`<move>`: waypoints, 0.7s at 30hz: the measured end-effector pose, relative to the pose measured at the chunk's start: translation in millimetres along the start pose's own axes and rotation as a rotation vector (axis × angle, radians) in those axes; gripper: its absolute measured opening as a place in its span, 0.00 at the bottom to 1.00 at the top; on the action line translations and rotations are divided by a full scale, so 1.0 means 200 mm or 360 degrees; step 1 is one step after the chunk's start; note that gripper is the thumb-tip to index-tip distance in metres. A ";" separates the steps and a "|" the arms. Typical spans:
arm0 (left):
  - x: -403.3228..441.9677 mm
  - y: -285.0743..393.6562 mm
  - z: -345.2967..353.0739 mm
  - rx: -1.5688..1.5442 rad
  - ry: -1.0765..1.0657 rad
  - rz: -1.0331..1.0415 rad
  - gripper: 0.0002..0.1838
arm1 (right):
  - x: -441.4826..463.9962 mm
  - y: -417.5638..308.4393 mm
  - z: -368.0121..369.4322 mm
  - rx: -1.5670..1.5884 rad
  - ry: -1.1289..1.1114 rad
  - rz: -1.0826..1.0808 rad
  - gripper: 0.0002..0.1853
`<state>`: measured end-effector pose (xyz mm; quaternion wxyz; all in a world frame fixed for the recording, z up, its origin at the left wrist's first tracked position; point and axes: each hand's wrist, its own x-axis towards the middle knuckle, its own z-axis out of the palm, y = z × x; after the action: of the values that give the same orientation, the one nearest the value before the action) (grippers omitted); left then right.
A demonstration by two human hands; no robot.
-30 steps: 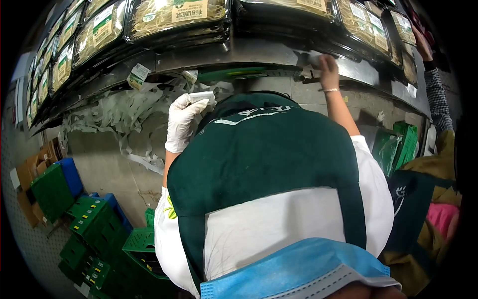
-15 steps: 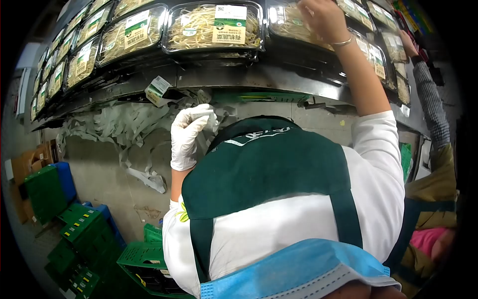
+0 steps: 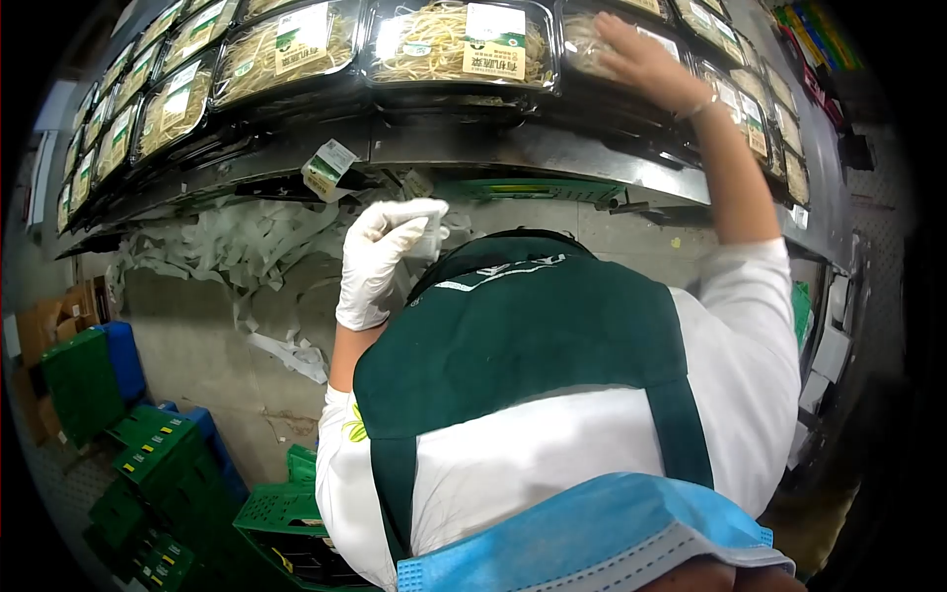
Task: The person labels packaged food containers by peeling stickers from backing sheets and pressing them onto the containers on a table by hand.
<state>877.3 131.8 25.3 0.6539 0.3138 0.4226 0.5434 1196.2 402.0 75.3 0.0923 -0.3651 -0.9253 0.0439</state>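
My gloved left hand (image 3: 380,252) is closed around a small whitish label roll (image 3: 430,237), mostly hidden by the fingers, in front of the table edge. Over a clear-lidded tray of bean sprouts (image 3: 584,49) on the table, my bare right hand (image 3: 646,64) lies with fingers stretched out, slightly blurred. It partly covers the lid; whether it touches cannot be made out. To its left sits a bean sprout tray (image 3: 424,44) bearing a green, white and tan label (image 3: 496,41). A similar loose label (image 3: 329,170) sticks up at the table's front edge.
Stacked sprout trays (image 3: 178,109) fill the table's left, with more trays (image 3: 740,113) at the right. Crumpled backing strips (image 3: 227,242) hang below the metal table edge (image 3: 473,148). Green crates (image 3: 158,459) and cardboard boxes (image 3: 49,331) stand on the floor at left.
My right hand has shifted slightly right and down, its fingers flattening over the tray. My left hand has risen a little. The co-worker's arm at the right has left the view.
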 end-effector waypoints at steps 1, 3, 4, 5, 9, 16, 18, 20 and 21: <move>0.01 0.02 0.04 -0.0044 -0.0020 0.0100 0.18 | 0.02 -0.10 -0.07 0.0526 0.0152 0.0220 0.25; 0.05 0.10 0.10 -0.0068 -0.0170 0.0207 0.23 | -0.03 -0.24 -0.25 0.0938 0.0367 0.0364 0.20; 0.07 0.14 0.14 -0.0052 -0.0230 0.0272 0.21 | -0.05 -0.30 -0.28 0.0852 0.0482 0.0227 0.19; 0.09 0.19 0.18 -0.0046 -0.0301 0.0210 0.20 | -0.04 -0.49 -0.28 0.0709 0.0816 -0.0029 0.09; 0.15 0.25 0.30 -0.0014 -0.0197 0.0092 0.06 | -0.10 -0.98 -0.13 0.1133 0.0132 -0.0148 0.17; 0.20 0.22 0.36 0.0160 -0.0057 0.0459 0.05 | 0.01 -0.80 -0.14 0.1202 0.0416 -0.0240 0.09; 0.22 0.21 0.32 0.0092 -0.0133 0.0329 0.07 | 0.23 -0.44 -0.35 0.1020 0.0334 0.0126 0.08; 0.25 0.22 0.26 0.0137 -0.0096 0.0198 0.09 | 0.50 -0.05 -0.41 0.0471 0.0310 0.0749 0.19; 0.26 0.23 0.26 0.0221 -0.0060 0.0198 0.10 | 0.59 0.18 -0.32 0.0358 0.0421 0.0631 0.17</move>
<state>906.7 195.2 77.2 0.6034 0.3941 0.4268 0.5463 1148.7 509.6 148.9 0.2422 -0.5292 -0.8050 0.1155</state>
